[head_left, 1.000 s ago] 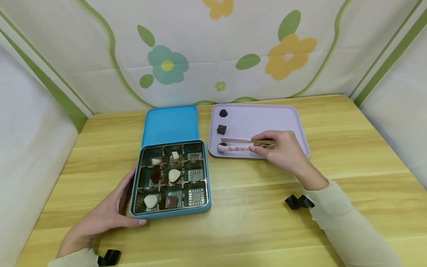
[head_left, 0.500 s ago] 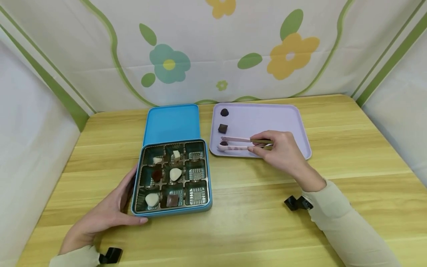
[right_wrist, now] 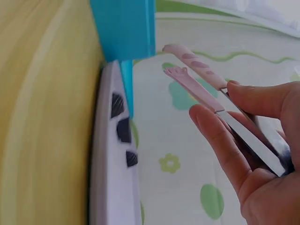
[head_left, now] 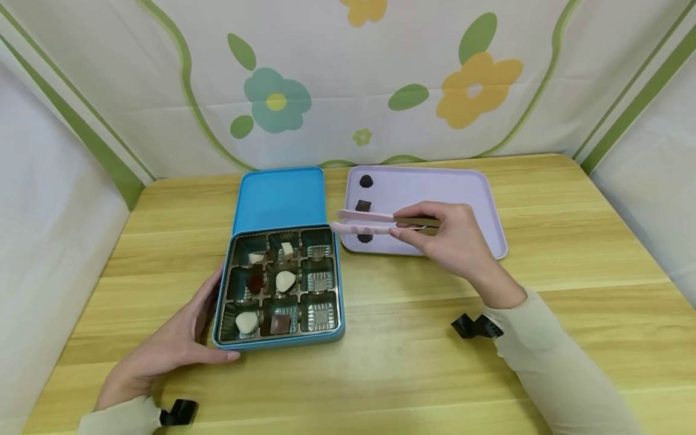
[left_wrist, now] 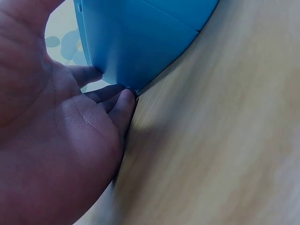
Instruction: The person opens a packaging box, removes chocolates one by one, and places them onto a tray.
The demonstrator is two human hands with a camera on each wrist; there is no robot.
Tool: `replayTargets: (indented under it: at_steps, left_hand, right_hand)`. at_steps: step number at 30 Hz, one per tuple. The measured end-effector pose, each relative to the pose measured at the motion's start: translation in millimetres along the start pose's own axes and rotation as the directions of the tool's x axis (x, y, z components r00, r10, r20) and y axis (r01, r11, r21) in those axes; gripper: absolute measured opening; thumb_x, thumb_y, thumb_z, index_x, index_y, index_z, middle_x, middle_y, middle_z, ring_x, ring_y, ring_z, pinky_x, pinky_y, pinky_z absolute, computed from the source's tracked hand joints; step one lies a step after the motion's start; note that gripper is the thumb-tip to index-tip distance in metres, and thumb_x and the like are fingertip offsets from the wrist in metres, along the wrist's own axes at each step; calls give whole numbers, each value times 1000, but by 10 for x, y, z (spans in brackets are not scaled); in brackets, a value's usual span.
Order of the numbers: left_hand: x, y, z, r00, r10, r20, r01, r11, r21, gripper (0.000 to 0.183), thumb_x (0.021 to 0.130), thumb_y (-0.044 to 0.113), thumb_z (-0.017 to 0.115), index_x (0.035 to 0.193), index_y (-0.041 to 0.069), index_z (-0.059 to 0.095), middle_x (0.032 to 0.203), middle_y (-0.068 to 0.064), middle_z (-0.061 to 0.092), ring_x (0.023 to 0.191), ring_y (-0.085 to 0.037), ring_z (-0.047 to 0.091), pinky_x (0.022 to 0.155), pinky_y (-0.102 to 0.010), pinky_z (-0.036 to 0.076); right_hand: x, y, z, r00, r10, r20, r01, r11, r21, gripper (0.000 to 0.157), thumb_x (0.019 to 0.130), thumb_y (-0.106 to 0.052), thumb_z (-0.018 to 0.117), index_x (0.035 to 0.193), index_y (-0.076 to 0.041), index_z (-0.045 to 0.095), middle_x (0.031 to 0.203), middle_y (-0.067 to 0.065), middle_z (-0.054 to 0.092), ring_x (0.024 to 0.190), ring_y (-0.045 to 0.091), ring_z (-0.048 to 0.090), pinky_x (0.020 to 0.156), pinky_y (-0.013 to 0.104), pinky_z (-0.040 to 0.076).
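Observation:
Pink tongs (head_left: pixel 367 222) with paw-shaped tips and metal handles are pinched between the thumb and fingers of my right hand (head_left: pixel 457 238). Their arms stand apart with nothing between them, above the left edge of the lilac tray (head_left: pixel 435 187). On that tray a round dark chocolate (head_left: pixel 366 181), a square one (head_left: pixel 363 206) and another dark one (head_left: pixel 365 238), partly covered by the tongs, form a column. My left hand (head_left: pixel 168 353) rests against the near left corner of the blue tin (head_left: pixel 272 345), thumb along the front, fingertips touching its side (left_wrist: pixel 140 42).
The tin's gold divided insert (head_left: pixel 319 317) holds several white and brown chocolates in its left and middle columns; its right column is bare. A blue lid (head_left: pixel 280 199) lies behind the tin. A flower-printed cloth (head_left: pixel 348 78) hangs beyond the wooden table (head_left: pixel 402 362).
The tongs, which were around the nearest chocolate on the tray, have lifted and shifted left toward the tin. That chocolate stays on the tray. My left hand keeps its place.

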State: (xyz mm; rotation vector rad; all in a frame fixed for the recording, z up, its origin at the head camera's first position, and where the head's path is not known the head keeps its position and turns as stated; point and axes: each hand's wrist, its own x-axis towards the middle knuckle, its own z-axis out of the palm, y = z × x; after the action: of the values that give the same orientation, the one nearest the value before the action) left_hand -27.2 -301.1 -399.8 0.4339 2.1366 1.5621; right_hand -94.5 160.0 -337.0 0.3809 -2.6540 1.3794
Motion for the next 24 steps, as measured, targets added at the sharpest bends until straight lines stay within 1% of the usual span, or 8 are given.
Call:
replayTargets:
  at_steps: [4,7,8,14,16,19,22,24]
  left_hand:
    - [-6,-2,-5,1000,8,2,-8,1000,-2,138,80,-2,91,174,38,-2,184,0,-6,151,24,11,111,1,25]
    - [-5,-1,-6,1000,8,1,-8,1000,2,138,81,-2,91,174,38,-2,184,1,-6,153,23,10,111,1,24]
    - [-3,0,-7,1000,6,0,-6,1000,3,137,81,-1,91,174,38,-2,184,2,-6,154,21,8,111,1,24]
    - [11,6,-9,1000,8,-5,-8,1000,16,137,80,0,92,174,38,-1,183,4,-5,165,-6,-3,111,2,22]
    - [13,5,-8,1000,6,-6,-5,1000,17,137,80,1,93,174,38,0,183,4,-5,166,-10,-3,110,2,22]
    - [8,4,-8,1000,3,-7,-3,1000,12,137,80,1,93,174,38,0,184,3,-5,164,-3,1,110,2,22]
    - [-4,2,-8,1000,1,-7,-1,1000,-2,137,80,0,93,174,38,0,184,1,-5,160,7,4,111,2,23]
    - [-11,-3,-8,1000,0,-6,0,1000,-7,137,80,0,92,174,38,0,184,0,-5,161,6,3,111,1,22]
  right_hand:
    - [85,-130,149,998,-52,32,51,999,15,18,89,-16,90,107,-14,86,102,3,85,89,20,77,70,21,58]
    - [135,-223,257,994,-93,55,92,996,22,19,89,-16,90,107,-13,86,103,5,85,94,20,78,76,22,57]
    - [147,-251,289,993,-105,63,104,994,19,19,89,-17,90,107,-13,86,103,5,85,89,20,77,73,22,55]
    - [203,-378,443,978,-179,110,181,983,-9,18,89,-17,89,106,-11,86,98,3,84,70,14,62,63,28,46]
    - [210,-400,478,971,-209,119,213,977,-16,18,88,-16,89,105,-10,86,96,4,84,68,11,61,63,28,46]
    - [219,-431,520,962,-245,123,250,968,-26,18,88,-15,89,104,-7,86,92,4,84,60,11,53,58,27,41]
    - [239,-487,557,954,-273,127,280,959,-44,17,88,-13,89,102,-4,86,89,6,83,61,11,55,58,26,43]
    - [262,-569,578,954,-257,154,271,960,-75,16,88,-13,88,102,-4,86,88,6,82,62,12,57,58,26,44]
